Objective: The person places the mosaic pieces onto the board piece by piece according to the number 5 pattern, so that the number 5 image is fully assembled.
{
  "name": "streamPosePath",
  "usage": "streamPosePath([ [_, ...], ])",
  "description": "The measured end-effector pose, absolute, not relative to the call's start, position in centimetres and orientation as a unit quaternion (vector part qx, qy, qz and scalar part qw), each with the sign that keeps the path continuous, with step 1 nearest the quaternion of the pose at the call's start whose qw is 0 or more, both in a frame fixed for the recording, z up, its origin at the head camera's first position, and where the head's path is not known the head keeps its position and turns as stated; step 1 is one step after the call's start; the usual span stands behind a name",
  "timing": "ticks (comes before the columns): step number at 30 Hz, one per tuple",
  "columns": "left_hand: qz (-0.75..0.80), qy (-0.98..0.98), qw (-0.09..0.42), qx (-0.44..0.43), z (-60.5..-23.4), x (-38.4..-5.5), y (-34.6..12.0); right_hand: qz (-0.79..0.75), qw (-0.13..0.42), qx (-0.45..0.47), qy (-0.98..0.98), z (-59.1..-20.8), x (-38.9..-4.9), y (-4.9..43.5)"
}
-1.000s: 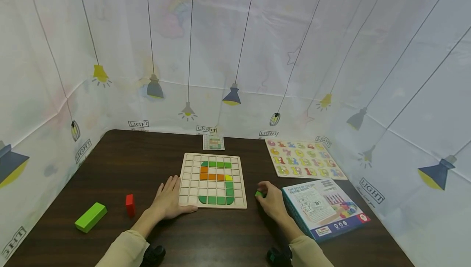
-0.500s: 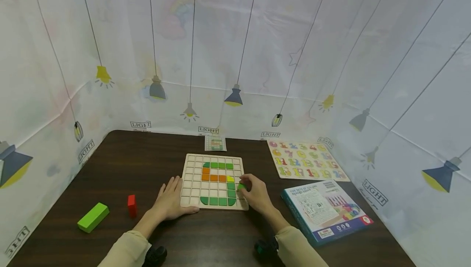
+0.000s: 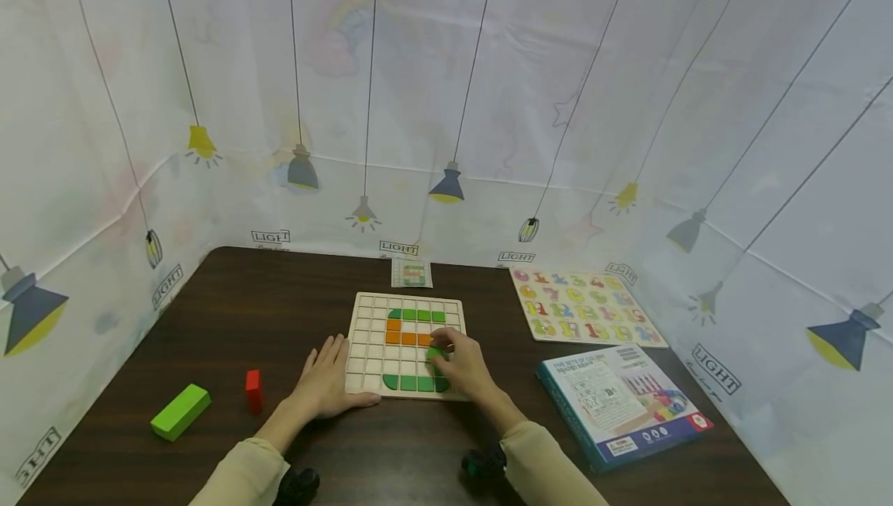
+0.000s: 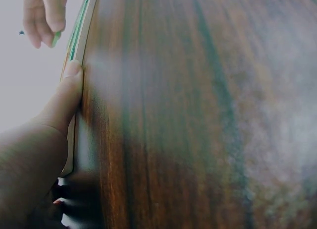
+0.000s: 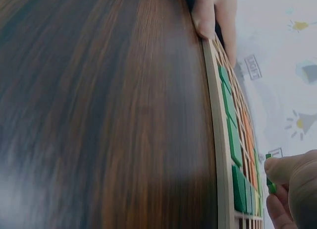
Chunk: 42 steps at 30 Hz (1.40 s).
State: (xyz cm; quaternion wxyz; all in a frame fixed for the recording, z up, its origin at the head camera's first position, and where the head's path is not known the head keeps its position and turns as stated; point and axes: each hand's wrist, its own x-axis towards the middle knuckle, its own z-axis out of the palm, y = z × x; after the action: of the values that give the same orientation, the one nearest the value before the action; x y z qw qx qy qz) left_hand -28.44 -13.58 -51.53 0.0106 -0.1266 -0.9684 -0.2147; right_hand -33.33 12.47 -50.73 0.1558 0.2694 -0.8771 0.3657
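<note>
A wooden grid board [image 3: 370, 352] bears green tiles [image 3: 408, 383] along its near row and more green tiles [image 3: 423, 315] near the far side, with orange tiles [image 3: 409, 339] between. My left hand [image 3: 321, 382] lies at the board's near left corner, fingers straight along the left side; its thumb [image 4: 71, 85] touches the near edge. Over the board's right part, my right hand [image 3: 463, 366] pinches a small green tile [image 5: 270, 174] between thumb and finger. In the right wrist view this tile is held above the board, and the hand covers some tiles in the head view.
A small pattern card [image 3: 412, 273] lies behind the board. To the right are a number board [image 3: 582, 304] and a boxed set [image 3: 621, 401]. A light green block [image 3: 181, 412] and a red block [image 3: 254, 391] are at the left.
My right hand has moved left from the bare table beside the box to over the board, carrying the green tile. The left hand has stayed at the board's corner.
</note>
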Motion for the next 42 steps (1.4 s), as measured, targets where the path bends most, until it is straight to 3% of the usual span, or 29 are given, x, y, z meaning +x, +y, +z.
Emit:
streamPosePath([
  [17, -0.208, -0.969, 0.006, -0.13, -51.7, -28.7, -13.6, 0.398, 0.081, 0.302, -0.862, -50.7, -33.0, 8.2],
  [42, -0.209, -0.97, 0.008, -0.124, -51.6, -28.4, -13.6, 0.384, 0.079, 0.324, -0.861, -51.3, -32.8, 6.4],
])
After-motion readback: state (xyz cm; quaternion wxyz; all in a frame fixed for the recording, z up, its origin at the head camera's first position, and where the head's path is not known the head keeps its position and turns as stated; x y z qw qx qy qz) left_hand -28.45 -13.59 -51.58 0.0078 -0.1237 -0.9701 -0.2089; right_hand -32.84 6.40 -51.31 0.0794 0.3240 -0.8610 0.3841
